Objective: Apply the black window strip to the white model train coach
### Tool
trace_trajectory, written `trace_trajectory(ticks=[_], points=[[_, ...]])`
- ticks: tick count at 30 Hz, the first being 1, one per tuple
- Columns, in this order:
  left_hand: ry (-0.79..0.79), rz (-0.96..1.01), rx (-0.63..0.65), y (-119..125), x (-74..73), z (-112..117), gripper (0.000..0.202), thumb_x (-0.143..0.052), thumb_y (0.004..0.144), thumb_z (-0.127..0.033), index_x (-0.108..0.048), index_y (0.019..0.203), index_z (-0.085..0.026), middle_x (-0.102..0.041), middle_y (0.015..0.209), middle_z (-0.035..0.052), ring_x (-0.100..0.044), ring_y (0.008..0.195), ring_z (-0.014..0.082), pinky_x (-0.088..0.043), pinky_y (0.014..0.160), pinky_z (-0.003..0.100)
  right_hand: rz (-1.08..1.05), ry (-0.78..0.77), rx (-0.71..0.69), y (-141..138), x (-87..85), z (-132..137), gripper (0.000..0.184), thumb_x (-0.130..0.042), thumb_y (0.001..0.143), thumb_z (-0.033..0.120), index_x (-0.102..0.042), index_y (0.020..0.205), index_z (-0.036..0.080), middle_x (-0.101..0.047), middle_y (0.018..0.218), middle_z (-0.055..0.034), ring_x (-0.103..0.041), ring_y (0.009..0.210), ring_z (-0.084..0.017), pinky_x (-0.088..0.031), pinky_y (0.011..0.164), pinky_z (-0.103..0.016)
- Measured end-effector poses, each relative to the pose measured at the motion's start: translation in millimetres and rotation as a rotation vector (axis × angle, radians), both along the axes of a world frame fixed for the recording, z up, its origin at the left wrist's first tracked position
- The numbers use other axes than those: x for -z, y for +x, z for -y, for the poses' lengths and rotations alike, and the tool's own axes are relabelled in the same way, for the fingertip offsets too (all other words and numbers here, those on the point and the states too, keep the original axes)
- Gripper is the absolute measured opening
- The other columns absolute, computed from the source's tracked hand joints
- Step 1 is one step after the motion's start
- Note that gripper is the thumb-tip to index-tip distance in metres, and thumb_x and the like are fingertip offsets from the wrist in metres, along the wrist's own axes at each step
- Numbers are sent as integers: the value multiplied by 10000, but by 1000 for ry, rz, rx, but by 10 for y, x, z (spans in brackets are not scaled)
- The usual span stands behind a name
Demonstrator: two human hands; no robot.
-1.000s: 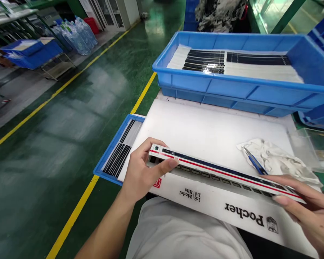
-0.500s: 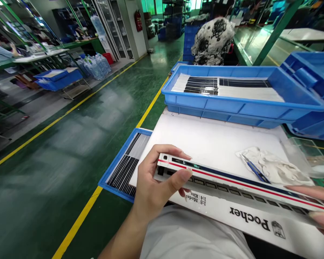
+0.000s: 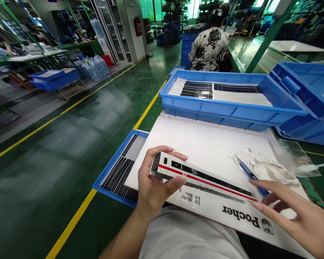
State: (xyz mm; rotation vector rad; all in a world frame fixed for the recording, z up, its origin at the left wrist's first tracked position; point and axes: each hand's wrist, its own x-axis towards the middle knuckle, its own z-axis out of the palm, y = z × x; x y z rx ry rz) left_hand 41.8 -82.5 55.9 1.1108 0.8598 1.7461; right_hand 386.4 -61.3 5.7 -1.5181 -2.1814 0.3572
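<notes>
A long white model train side panel [image 3: 202, 178] with a red stripe and dark window band is held over a white board [image 3: 213, 144] printed "Pocher". My left hand [image 3: 153, 183] grips its left end, thumb below and fingers on top. My right hand [image 3: 294, 216] touches the panel's right end with its fingertips, fingers stretched out and apart. A blue-handled tool [image 3: 250, 174] lies on a crumpled white cloth [image 3: 264, 167] just beyond my right hand.
A blue tray [image 3: 232, 108] of black and white strips stands behind the board, another blue tray [image 3: 116, 169] of strips at the left under it, more blue bins [image 3: 307, 93] at right. A clear plastic box [image 3: 294, 154] sits right. A person in a patterned top [image 3: 207, 48] sits ahead.
The panel has turned on its long axis and drawn in, so its striped face shows more. My right hand slid left along it and its fingers opened. The view tilted up.
</notes>
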Motion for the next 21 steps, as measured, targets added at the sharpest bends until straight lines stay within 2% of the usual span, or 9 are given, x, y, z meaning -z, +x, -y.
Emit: trace_trajectory(ticks=[2,4,7,9,12,16,21], points=[[77,-60,0,-9,49,-33,468,-917,808,-258,-679,1212,-260,-813,1063,32,-755,1008,186,-615,859,264,62,88,-135,-152,-233,-84,434,-581,1038,625,-664,1306,294,-678,872,-11,-647,566,-174,-525,442,-274],[129,-95,11,-12,55,-59,461,-914,812,-245,-678,1208,-248,-810,1064,39,-754,1020,186,-605,853,258,33,170,-199,-418,-522,-158,320,-601,1072,463,-650,1322,268,-698,996,-33,-708,750,-194,-571,625,-295],[169,-141,-3,-13,29,-96,439,-910,812,-259,-683,1187,-230,-787,1070,50,-737,1015,196,-601,835,276,-111,254,-461,-942,-919,-267,221,-644,1070,289,-668,1272,202,-724,1195,-57,-717,1022,-192,-534,842,-293],[177,-173,-44,-15,17,-122,429,-916,799,-282,-695,1159,-215,-749,1057,49,-706,1004,194,-593,853,290,-155,225,-592,-1238,-1095,-343,176,-620,1073,242,-704,1204,161,-742,1144,-53,-708,955,-180,-503,764,-305],[192,-214,-79,-21,15,-154,444,-928,775,-320,-699,1138,-206,-696,1019,43,-662,946,181,-578,824,284,-164,142,-699,-1459,-1226,-442,193,-599,1061,194,-753,1157,127,-746,970,-41,-699,820,-187,-443,651,-335],[208,-238,-78,-25,9,-180,440,-923,784,-337,-694,1137,-208,-678,1004,44,-652,920,177,-570,791,275,-93,99,-766,-1471,-1301,-541,191,-642,1015,160,-783,1136,116,-721,852,-26,-666,701,-190,-402,604,-341],[198,-238,-77,-22,1,-181,441,-926,787,-324,-695,1146,-213,-676,1012,39,-654,938,169,-563,811,262,47,127,-793,-1484,-1395,-583,140,-668,986,186,-795,1021,137,-683,753,-21,-602,593,-210,-342,555,-368]])
